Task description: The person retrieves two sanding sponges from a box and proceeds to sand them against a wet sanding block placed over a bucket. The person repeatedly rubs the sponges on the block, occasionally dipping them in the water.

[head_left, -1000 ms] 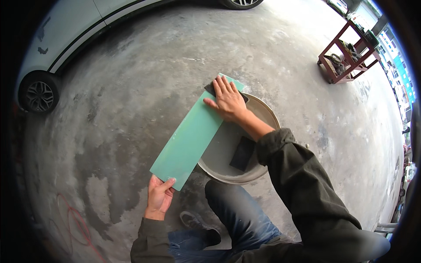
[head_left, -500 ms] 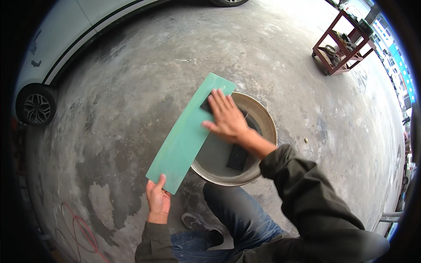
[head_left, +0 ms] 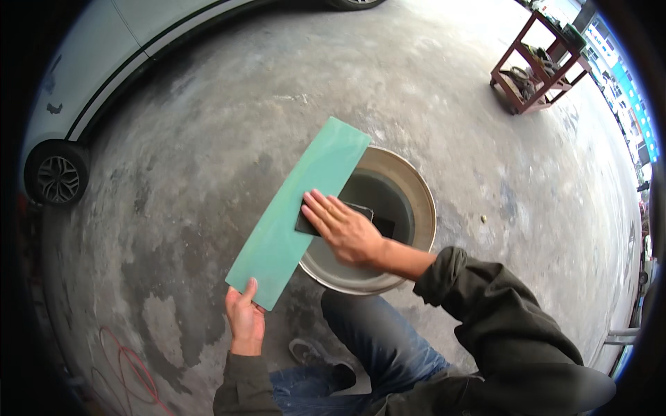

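A long, flat light-green panel (head_left: 277, 222) slants over the left rim of a round metal basin (head_left: 424, 208). My left hand (head_left: 245, 319) grips its lower end, thumb on top and fingers underneath. My right hand (head_left: 345, 229) is on the middle of the panel, pressing a black sheet of what looks like sandpaper (head_left: 302, 220) against it. The fingers lie close together over the sheet, and the thumb is hidden. Part of the sheet sticks out past the panel, above the basin. Greyish water (head_left: 381, 194) fills the basin, and a dark flat piece (head_left: 383, 226) shows in it, partly covered by my hand.
My bent knee (head_left: 368, 333) is close to the basin's near side. A light-coloured car (head_left: 97, 62) stands at the far left. At the far right is a dark red wheeled cart (head_left: 531, 107) with things on its shelves. A red hose (head_left: 132, 360) lies on the concrete floor.
My right hand has slid the black sheet down the panel, from near its upper end toward the middle. My left hand keeps its grip; the panel has shifted only slightly.
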Motion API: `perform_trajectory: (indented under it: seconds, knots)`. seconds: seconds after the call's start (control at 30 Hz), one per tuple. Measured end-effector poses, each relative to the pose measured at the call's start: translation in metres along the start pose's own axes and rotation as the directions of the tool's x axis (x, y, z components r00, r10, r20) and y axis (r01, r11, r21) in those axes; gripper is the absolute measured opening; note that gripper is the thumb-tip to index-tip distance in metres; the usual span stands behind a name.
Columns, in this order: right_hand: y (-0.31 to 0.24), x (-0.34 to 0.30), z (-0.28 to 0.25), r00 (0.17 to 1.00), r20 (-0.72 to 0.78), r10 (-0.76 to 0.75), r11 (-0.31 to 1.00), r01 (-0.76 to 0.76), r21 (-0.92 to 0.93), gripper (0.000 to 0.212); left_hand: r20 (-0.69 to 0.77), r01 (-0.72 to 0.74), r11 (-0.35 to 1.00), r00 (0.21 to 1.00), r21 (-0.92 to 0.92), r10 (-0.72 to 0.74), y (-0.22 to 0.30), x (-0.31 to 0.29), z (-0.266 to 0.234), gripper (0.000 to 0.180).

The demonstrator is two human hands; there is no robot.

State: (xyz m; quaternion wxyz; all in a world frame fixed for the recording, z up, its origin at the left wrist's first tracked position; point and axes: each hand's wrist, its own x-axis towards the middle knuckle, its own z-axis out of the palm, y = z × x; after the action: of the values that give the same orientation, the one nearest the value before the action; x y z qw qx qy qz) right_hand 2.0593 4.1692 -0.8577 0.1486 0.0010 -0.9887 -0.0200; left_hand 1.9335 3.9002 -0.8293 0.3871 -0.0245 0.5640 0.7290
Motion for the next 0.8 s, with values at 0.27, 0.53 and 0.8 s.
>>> perform_trajectory:
  seconds: [0.27,0.53,0.8]
  knots:
    - [0.067,0.01,0.007,0.832,-0.08,0.548,0.81,-0.553,-0.198,0.066,0.005,0.025,1.0,1.0,0.004,-0.025,-0.001,0.004,0.0,0.038]
    - [0.047,0.017,-0.013,0.918,0.176,0.354,0.92,-0.376,0.111,0.089,0.0,0.044,0.999,0.999,0.003,-0.044,0.001,0.003,-0.003,0.038]
    - [0.117,0.06,0.01,0.728,0.161,0.667,0.734,-0.678,0.024,0.104,0.0,0.06,0.998,0.998,-0.016,-0.06,0.0,-0.001,-0.002,0.039]
